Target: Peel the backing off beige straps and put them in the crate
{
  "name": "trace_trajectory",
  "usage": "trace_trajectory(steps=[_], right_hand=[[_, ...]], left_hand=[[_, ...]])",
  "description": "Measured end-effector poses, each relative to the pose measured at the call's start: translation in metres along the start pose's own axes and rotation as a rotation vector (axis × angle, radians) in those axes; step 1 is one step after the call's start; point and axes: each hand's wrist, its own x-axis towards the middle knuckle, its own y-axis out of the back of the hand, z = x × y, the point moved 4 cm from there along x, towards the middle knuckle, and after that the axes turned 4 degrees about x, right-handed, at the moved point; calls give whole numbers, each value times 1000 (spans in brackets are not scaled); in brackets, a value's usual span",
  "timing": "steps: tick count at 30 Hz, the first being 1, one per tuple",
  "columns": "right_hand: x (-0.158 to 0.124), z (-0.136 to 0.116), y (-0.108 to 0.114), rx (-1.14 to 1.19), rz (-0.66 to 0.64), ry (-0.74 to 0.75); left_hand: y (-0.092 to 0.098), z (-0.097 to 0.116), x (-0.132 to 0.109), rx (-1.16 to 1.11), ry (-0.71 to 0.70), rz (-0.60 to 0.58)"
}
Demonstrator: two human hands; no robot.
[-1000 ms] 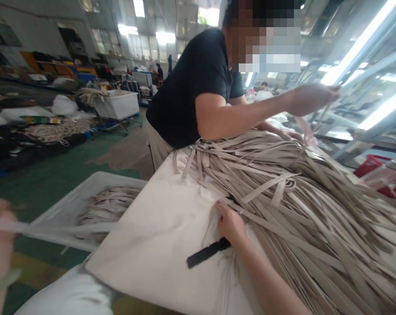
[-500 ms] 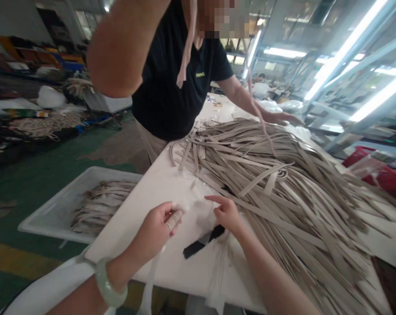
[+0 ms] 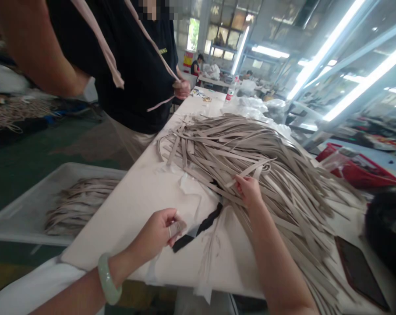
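While the left hand (image 3: 156, 232) pinches a short pale strip (image 3: 177, 228) between thumb and fingers, the right hand (image 3: 249, 191) lies curled on the near side of a heap of beige strips (image 3: 237, 153), though I cannot tell whether it grips one. The heap sprawls across a white surface (image 3: 119, 232), with a black strap (image 3: 198, 230) against its near side and a crumpled white film (image 3: 206, 271) hanging over the edge. From here, I'd worry about a hard pull: the strips cross each other, so one could drag its neighbours askew, and the jade bangle (image 3: 107, 278) could snag the film. Strips spread toward a dark phone (image 3: 358, 273), which could get knocked. Beyond, a co-worker's hand (image 3: 181, 89) holds a long pale strip (image 3: 158, 63) against a black shirt, and more strips (image 3: 81, 205) lie in a white tray (image 3: 17, 223) to the left.
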Motion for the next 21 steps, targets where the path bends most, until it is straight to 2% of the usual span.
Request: trace_trajectory(steps=[2,3,5,7,8,9,10,12,14,17,21], right_hand=[[-10,-1,-15,71,-25,24],[-21,-2,-23,102,-77,28],[-55,-4,-40,156,-287,4],[-96,-5,-58,233,-645,-40],[-113,-7,-62,268,-717,-29],[-124,-9,-65,299,-740,-4],[-131,-11,-67,318,-708,34],[-134,-15,-71,321,-601,111],[-131,-18,-75,291,-552,158],[-128,-21,-78,245,-551,203],[-133,-20,-77,217,-615,250]], left_hand=[[5,1,-3,14,-35,-12],[8,1,-5,28,-47,-14],[15,2,-7,66,-49,-13],[21,3,-10,119,-40,-12],[24,3,-11,144,-33,-17],[25,4,-13,165,-25,-26],[26,5,-14,179,-15,-36],[27,6,-15,195,11,-65],[26,7,-16,205,29,-96],[24,6,-16,213,40,-143],[20,2,-16,215,62,-195]])
